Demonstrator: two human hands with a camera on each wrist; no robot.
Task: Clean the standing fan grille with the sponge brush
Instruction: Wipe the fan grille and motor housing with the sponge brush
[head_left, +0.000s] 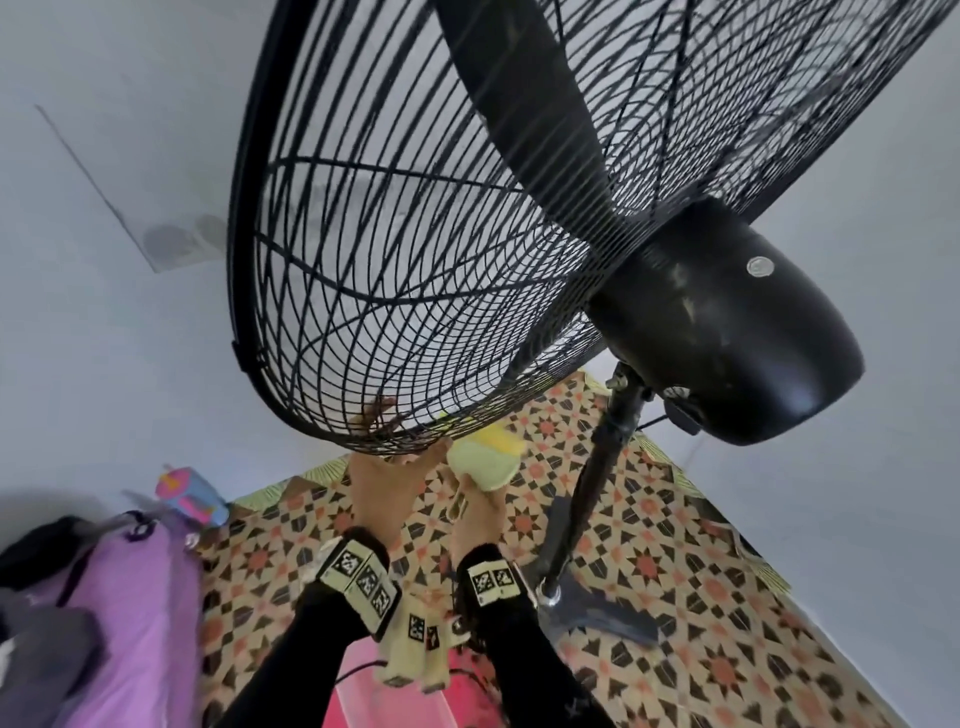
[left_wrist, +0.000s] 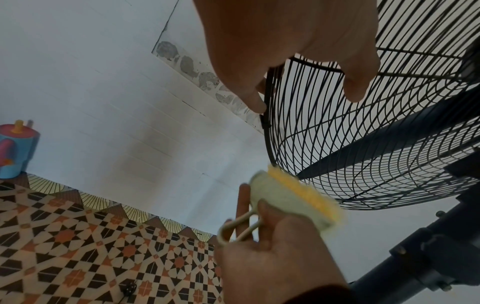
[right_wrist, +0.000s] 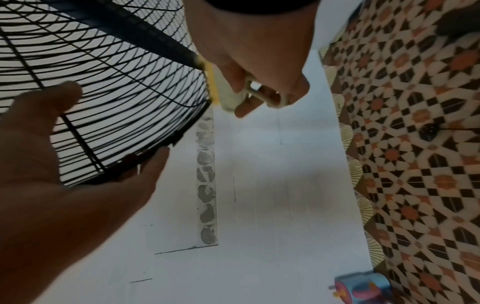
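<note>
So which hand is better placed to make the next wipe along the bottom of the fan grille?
The right hand. It holds the sponge brush, whose yellow face is right by the lower rim of the fan grille. The left hand grips that rim and has no tool.

Black wire fan grille tilted; pale-green sponge brush, yellow face against its lower rim.

The head camera looks down from above at the fan grille and the floor. Each wrist camera sits very close. All three see the grille's bottom edge.
</note>
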